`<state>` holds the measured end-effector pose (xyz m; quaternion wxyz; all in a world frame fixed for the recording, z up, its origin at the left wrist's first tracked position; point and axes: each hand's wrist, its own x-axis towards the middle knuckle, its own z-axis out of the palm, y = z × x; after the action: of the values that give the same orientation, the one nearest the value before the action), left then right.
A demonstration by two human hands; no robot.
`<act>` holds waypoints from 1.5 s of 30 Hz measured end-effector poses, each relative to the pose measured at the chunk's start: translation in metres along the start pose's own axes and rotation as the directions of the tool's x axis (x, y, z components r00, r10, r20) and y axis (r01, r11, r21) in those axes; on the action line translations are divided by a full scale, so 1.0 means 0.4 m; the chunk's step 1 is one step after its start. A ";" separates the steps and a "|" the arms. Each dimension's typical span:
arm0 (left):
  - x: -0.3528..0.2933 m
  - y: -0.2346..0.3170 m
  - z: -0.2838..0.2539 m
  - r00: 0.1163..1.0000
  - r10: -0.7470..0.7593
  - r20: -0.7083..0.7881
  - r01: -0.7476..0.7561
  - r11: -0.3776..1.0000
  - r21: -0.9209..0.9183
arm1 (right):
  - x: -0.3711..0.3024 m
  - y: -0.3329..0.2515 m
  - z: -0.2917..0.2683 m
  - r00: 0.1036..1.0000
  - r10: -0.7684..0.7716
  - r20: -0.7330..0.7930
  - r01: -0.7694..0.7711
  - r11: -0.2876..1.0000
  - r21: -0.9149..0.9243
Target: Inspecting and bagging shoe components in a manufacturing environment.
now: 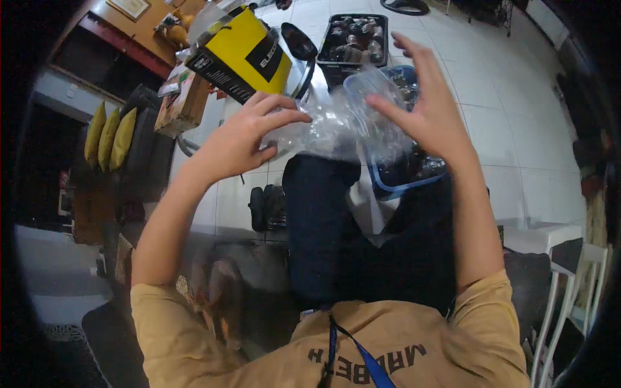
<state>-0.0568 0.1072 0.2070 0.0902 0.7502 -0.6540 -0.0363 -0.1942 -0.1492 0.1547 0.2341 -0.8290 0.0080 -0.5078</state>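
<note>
Holding a clear plastic bag [336, 126] up above the lap, the left hand [242, 136] pinches one side while the right hand [424, 107] has fingers spread wide against the other. The thin bag could slip or tear, because only one hand grips it. Below are white floor tiles [511, 123], a blue tub [404, 184], a black tray [352, 39] and a yellow box [242, 55].

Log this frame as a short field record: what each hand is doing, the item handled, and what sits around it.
left hand: left hand grips the clear plastic bag at its left side
right hand: right hand touches the bag's right side, fingers spread
item handled: crumpled, transparent; contents cannot be told
posture: seated, dark-trousered legs under the bag
beyond hands: yellow and black box, black tray of dark items, blue-rimmed bin
floor: white tiles
</note>
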 end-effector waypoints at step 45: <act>0.087 -0.047 0.027 0.836 -0.455 0.308 0.541 0.589 -0.600 | -0.399 0.142 0.108 0.621 0.069 0.781 -0.661 -0.490 0.568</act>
<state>-0.0354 0.0742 0.1951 0.2978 0.8159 -0.3640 -0.3363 -0.2224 -0.1434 -0.0179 0.9474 -0.3012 -0.1081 0.0076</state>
